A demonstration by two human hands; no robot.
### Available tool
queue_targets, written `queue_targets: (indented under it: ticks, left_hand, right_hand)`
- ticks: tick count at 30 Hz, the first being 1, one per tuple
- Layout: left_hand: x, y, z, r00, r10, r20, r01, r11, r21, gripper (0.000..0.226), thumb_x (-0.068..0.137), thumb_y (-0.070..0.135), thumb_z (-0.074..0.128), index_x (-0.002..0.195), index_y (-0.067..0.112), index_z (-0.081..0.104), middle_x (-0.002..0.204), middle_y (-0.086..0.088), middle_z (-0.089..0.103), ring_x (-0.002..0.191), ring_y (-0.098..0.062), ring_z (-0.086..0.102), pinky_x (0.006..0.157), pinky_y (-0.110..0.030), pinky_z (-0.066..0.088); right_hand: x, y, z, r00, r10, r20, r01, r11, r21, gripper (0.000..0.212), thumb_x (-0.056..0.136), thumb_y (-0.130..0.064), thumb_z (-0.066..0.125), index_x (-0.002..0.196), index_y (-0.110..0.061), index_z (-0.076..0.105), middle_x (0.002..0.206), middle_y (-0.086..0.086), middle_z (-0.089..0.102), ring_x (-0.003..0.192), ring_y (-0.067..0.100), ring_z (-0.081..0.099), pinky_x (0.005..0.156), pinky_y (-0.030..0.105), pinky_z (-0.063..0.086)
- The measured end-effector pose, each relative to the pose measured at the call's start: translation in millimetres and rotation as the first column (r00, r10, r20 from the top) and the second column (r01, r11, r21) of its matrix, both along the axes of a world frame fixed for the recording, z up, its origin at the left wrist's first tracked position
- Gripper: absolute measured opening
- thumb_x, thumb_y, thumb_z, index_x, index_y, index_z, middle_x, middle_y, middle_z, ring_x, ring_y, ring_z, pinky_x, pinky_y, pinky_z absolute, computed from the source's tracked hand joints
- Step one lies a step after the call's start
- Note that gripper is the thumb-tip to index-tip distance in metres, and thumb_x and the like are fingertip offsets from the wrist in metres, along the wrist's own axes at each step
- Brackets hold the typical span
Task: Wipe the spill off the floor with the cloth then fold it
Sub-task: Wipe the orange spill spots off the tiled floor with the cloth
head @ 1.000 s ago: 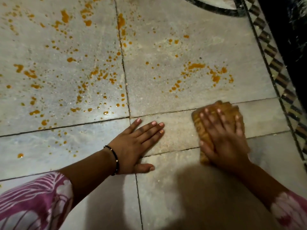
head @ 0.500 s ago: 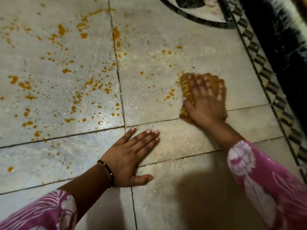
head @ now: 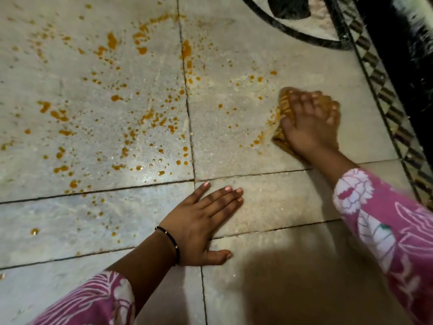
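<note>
**Cloth pressed to the floor amid orange drops**

The right hand [head: 310,124] lies flat on the cloth [head: 284,106], fingers spread and straight, pressing it against the floor [head: 246,207]; it does not curl round it. The cloth is brownish-yellow and bunched under the palm, on the upper right slab, near a patterned border [head: 384,90]. The hand is slightly blurred. The spill [head: 112,109] is a scatter of orange drops over the upper left slab and across the joint, with a few drops just beside the cloth's left edge. The left hand [head: 201,227] rests open, palm down, on the floor nearer the person, well apart from the cloth. It wears a black band [head: 169,242] at the wrist. Both sleeves [head: 398,231] are pink with white print.
</note>
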State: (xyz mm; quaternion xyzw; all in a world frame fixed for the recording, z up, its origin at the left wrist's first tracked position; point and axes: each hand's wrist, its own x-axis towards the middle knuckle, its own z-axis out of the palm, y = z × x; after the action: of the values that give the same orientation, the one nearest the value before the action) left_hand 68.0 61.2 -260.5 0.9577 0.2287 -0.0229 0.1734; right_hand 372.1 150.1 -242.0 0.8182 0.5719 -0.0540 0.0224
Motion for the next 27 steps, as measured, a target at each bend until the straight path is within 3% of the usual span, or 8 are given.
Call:
queue_targets:
  ticks: [3, 5, 9, 14, 19, 23, 25, 27]
  left_hand:
    - [-1, 0, 0, 1.000, 0.005, 0.019, -0.005, 1.000, -0.003, 0.096, 0.080, 0.075, 0.040, 0.152, 0.016, 0.015, 0.160, 0.000, 0.010, 0.147, -0.015, 0.007, 0.116, -0.047, 0.008]
    - [-1, -1, 0, 0.999, 0.005, 0.037, -0.005, 1.000, -0.001, 0.096, 0.080, 0.075, 0.041, 0.152, 0.016, 0.017, 0.160, 0.000, 0.011, 0.147, -0.015, 0.007, 0.116, -0.047, 0.009]
    - [0, 1, -3, 0.999, 0.018, 0.049, -0.019, 1.000, 0.018, 0.096, 0.080, 0.074, 0.041, 0.151, 0.015, 0.018, 0.160, -0.001, 0.011, 0.147, -0.015, 0.007, 0.117, -0.047, 0.008]
    - [0, 0, -1, 1.000, 0.013, 0.027, -0.013, 1.000, 0.015, 0.096, 0.080, 0.074, 0.041, 0.151, 0.015, 0.018, 0.160, 0.000, 0.011, 0.147, -0.015, 0.006, 0.118, -0.047, 0.008]
    - [1, 0, 3, 1.000, 0.014, -0.010, -0.014, 1.000, 0.003, 0.096, 0.080, 0.075, 0.041, 0.152, 0.016, 0.016, 0.160, 0.000, 0.011, 0.147, -0.015, 0.007, 0.117, -0.047, 0.010]
    - [2, -1, 3, 1.000, 0.013, -0.028, -0.013, 1.000, -0.010, 0.096, 0.081, 0.075, 0.039, 0.152, 0.016, 0.014, 0.160, 0.000, 0.009, 0.147, -0.015, 0.006, 0.116, -0.049, 0.011]
    - [3, 0, 3, 0.999, 0.011, -0.035, -0.011, 1.000, -0.006, 0.096, 0.080, 0.075, 0.039, 0.152, 0.016, 0.015, 0.160, 0.000, 0.009, 0.147, -0.016, 0.007, 0.116, -0.049, 0.011]
    - [3, 0, 3, 0.999, 0.012, -0.031, -0.012, 1.000, 0.010, 0.095, 0.081, 0.074, 0.040, 0.152, 0.015, 0.016, 0.160, 0.000, 0.009, 0.147, -0.016, 0.008, 0.116, -0.049, 0.011]
  right_hand:
    - [-34, -39, -3, 0.963, 0.268, 0.025, -0.268, 0.963, 0.003, 0.066, 0.090, -0.053, 0.021, 0.151, -0.030, 0.018, 0.158, -0.002, 0.019, 0.146, 0.020, 0.012, 0.114, 0.048, -0.002]
    - [-27, -81, -3, 0.946, 0.325, 0.020, -0.324, 0.946, -0.007, 0.066, 0.089, -0.053, 0.021, 0.150, -0.030, 0.022, 0.157, -0.004, 0.022, 0.145, 0.018, 0.015, 0.115, 0.048, 0.001]
    - [25, -103, 1, 0.993, 0.110, -0.035, -0.109, 0.994, 0.026, 0.064, 0.090, -0.053, 0.019, 0.149, -0.030, 0.023, 0.157, 0.000, 0.024, 0.145, 0.020, 0.015, 0.115, 0.052, 0.003]
    - [19, -12, 2, 0.992, -0.126, -0.024, 0.127, 0.991, 0.038, 0.059, 0.095, -0.047, 0.025, 0.151, -0.028, 0.016, 0.159, 0.000, 0.014, 0.146, 0.022, 0.008, 0.114, 0.057, -0.002]
    - [-46, -8, -5, 0.981, 0.190, -0.026, -0.190, 0.982, 0.013, 0.065, 0.090, -0.050, 0.021, 0.151, -0.029, 0.017, 0.159, 0.000, 0.017, 0.146, 0.024, 0.011, 0.113, 0.054, 0.001]
    - [-31, -77, -4, 0.834, 0.552, 0.019, -0.552, 0.834, -0.003, 0.062, 0.090, -0.048, 0.028, 0.149, -0.030, 0.024, 0.155, -0.001, 0.028, 0.143, 0.021, 0.021, 0.114, 0.052, 0.006]
    - [5, -97, -3, 0.854, 0.520, 0.007, -0.520, 0.854, -0.006, 0.064, 0.087, -0.049, 0.030, 0.148, -0.031, 0.023, 0.154, -0.001, 0.031, 0.143, 0.021, 0.023, 0.115, 0.052, 0.007]
    - [34, -96, 1, 0.942, 0.334, -0.014, -0.334, 0.943, -0.006, 0.065, 0.087, -0.053, 0.024, 0.149, -0.034, 0.019, 0.156, -0.002, 0.026, 0.143, 0.022, 0.020, 0.114, 0.053, 0.005]
